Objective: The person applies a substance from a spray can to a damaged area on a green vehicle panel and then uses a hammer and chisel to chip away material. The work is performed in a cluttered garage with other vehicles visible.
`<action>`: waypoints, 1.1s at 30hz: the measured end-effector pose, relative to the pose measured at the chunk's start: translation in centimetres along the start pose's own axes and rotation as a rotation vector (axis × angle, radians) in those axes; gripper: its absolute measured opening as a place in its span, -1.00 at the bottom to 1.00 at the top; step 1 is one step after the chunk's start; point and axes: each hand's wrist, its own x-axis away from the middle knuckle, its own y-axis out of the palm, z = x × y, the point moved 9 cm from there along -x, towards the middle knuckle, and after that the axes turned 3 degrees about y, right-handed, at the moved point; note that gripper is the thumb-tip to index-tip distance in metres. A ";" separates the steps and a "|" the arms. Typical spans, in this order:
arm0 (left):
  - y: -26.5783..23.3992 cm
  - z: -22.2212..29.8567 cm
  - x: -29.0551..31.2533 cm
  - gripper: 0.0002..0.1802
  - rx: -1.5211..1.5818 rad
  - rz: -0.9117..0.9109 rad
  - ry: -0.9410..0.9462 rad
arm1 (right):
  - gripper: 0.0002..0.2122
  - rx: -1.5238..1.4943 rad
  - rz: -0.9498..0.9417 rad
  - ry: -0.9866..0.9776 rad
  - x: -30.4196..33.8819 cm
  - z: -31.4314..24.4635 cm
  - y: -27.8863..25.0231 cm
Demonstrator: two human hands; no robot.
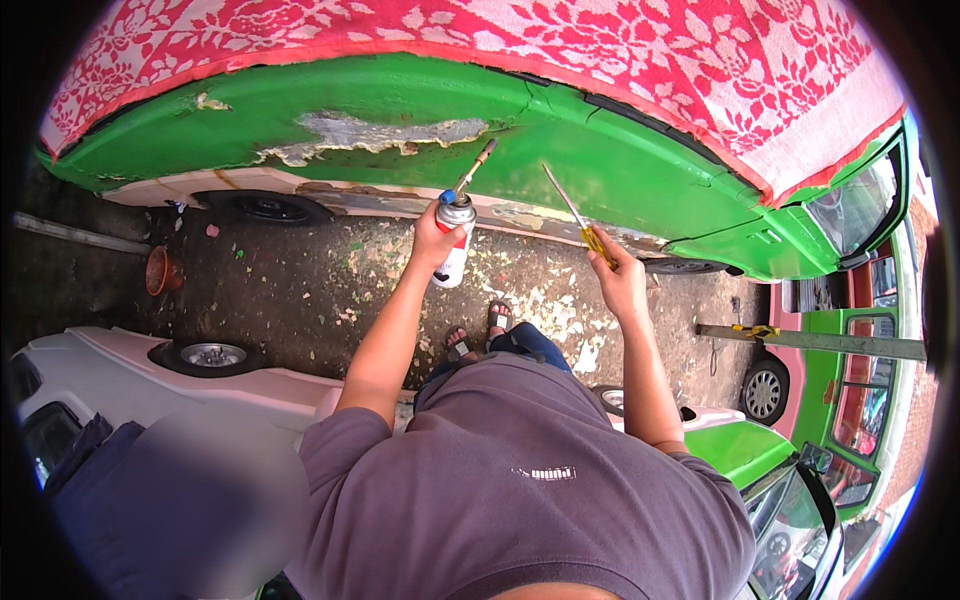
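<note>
My left hand [432, 240] is closed round a gas canister torch [455, 222], a white and red can with a blue knob and a metal nozzle. The nozzle points up and right at the green car's side [340, 90]. A screwdriver [568, 200] with a yellow handle and a long thin shaft is gripped in my right hand [618, 275], its tip close to the green panel. On the panel, left of the torch nozzle, a ragged patch of stripped paint [385, 135] shows bare grey. I cannot make out a flame.
A red and pink floral cloth [700, 70] covers the car's top. Paint flakes [540, 310] litter the ground by my feet. A white and pink car [150, 375] stands close behind me. At the left lies an orange pot [163, 270]; a person in dark clothing is at lower left.
</note>
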 end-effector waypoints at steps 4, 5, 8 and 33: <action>-0.2 -0.7 0.2 -0.40 0.029 -0.019 -0.026 | -0.59 -0.013 0.002 -0.002 0.1 0.0 -0.2; -0.2 -1.1 0.4 -0.39 0.049 -0.025 -0.045 | -0.59 -0.015 0.002 0.001 0.1 0.0 -0.2; -0.4 -1.3 0.8 -0.37 0.030 -0.024 -0.030 | -0.59 -0.025 0.002 0.000 0.2 0.2 -0.1; -2.1 -1.6 0.4 -0.34 -0.020 0.009 0.008 | -0.60 -0.015 0.000 -0.037 0.1 0.3 0.4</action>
